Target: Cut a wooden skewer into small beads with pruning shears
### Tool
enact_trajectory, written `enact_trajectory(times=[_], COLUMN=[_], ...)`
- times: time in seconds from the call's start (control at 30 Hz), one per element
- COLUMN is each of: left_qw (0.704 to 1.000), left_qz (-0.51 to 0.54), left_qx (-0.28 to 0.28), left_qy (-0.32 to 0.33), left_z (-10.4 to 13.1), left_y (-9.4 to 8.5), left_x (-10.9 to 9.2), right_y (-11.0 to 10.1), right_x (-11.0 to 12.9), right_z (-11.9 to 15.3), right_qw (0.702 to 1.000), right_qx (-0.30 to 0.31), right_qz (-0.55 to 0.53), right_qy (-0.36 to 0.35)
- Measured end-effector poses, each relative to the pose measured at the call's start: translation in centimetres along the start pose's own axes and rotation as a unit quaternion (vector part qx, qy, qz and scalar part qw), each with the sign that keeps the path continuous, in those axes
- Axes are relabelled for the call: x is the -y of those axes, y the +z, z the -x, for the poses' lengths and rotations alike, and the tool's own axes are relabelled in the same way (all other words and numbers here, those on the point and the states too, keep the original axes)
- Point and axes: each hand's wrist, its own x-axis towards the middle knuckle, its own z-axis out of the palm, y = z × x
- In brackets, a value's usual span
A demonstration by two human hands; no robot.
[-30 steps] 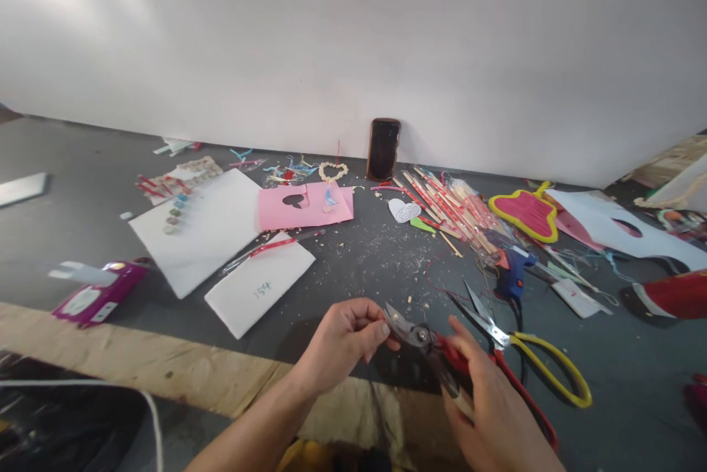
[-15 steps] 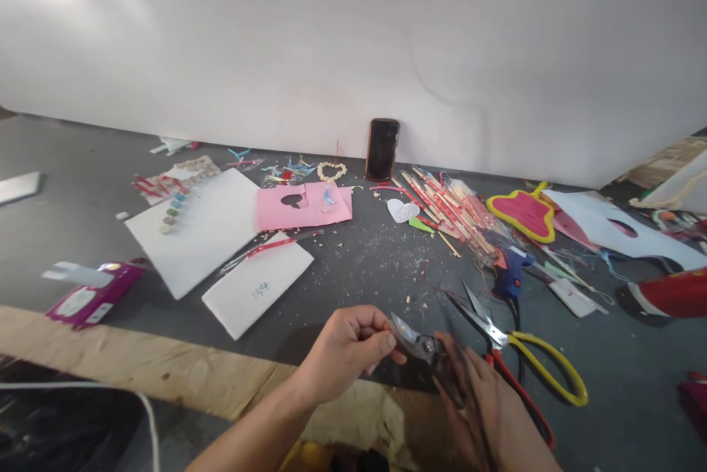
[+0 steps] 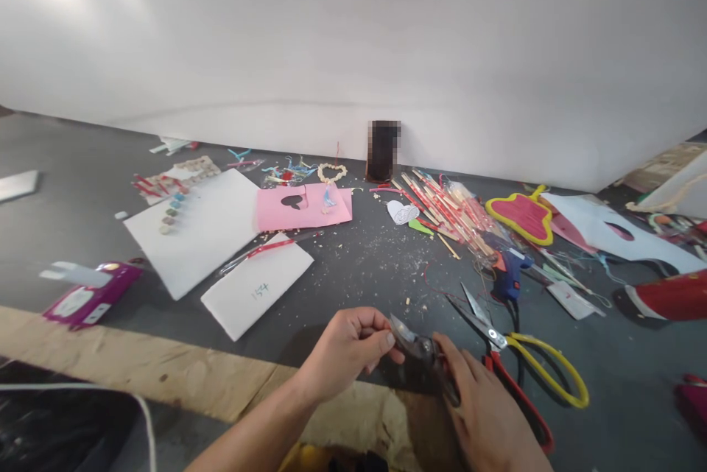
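My right hand (image 3: pixel 483 402) is wrapped round the handles of a pair of pruning shears (image 3: pixel 424 348), with the blades pointing up and left. At the blade tips, my left hand (image 3: pixel 353 347) is closed, thumb against forefinger. Whatever it pinches is too small or hidden to make out. Scissors (image 3: pixel 494 338) with one yellow and one red handle lie with blades apart, just beyond my right hand. Pale crumbs and small chips are scattered on the dark table (image 3: pixel 364 273) in front of both hands.
A bundle of red-and-wood sticks (image 3: pixel 442 203), a blue glue gun (image 3: pixel 511 273) and a red-and-yellow shape (image 3: pixel 522 218) lie right. Left are white boards (image 3: pixel 204 236), a pink card (image 3: pixel 276 210) and a purple device (image 3: pixel 96 295). A phone (image 3: pixel 382 152) leans against the white panel (image 3: pixel 248 37).
My right hand has squeezed the shears' handles closer together, and the blades look more closed. My left hand stays almost in place.
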Motion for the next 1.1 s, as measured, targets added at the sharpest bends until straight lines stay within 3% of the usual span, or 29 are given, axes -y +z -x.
enact_trajectory(times=[0.13,0.3,0.4,0.83,1.1], left_qw=[0.999,0.983,0.976,0.978,0.998], left_qz=[0.028,0.124,0.149,0.149,-0.031], left_qx=[0.028,0.121,0.142,0.11,0.032], left_qy=[-0.008,-0.057,-0.073,-0.098,-0.033], left_z=[0.0,-0.1,-0.1,-0.2,-0.2], left_y=[-0.4,-1.2,-1.5,-1.2,-0.4], left_x=[-0.2,0.1,0.2,0.3,-0.8], right_y=[-0.6,-1.2,-1.4,-1.4,-1.4], right_x=[0.4,0.9,1.1,1.3,1.3], right_z=[0.0,-0.3,-0.5,-0.3,-0.4], right_qw=[0.999,0.994,0.993,0.99,0.992], right_qx=[0.038,0.088,0.101,0.116,0.083], right_qz=[-0.023,-0.043,-0.042,-0.071,-0.056], right_qy=[0.024,0.044,0.037,0.044,0.079])
